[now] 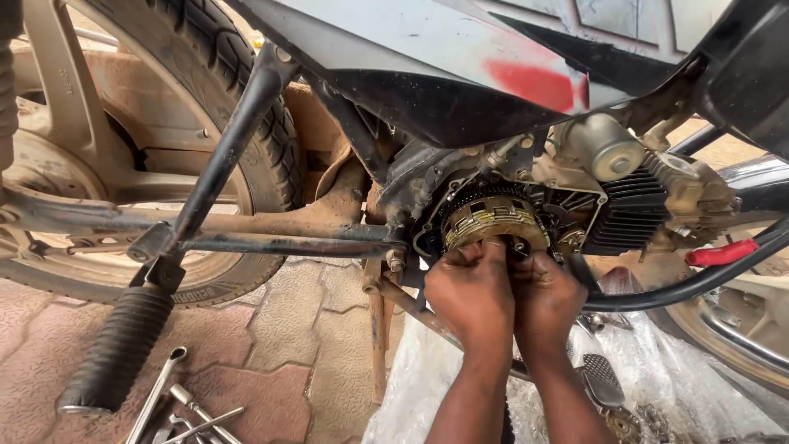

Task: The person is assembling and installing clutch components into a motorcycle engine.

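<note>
Our left hand (468, 292) and right hand (544, 298) press side by side, fingers curled onto the clutch pack (493, 224) at its six o'clock edge, mid-engine; wrenches (177, 403) lie at eight o'clock.

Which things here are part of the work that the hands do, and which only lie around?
In the work:
- left hand
- right hand
- clutch pack in the open engine, touched by both hands

Lying about:
- wrenches on the paving
- plastic sheet with small parts
- footrest
- rear tyre
</note>
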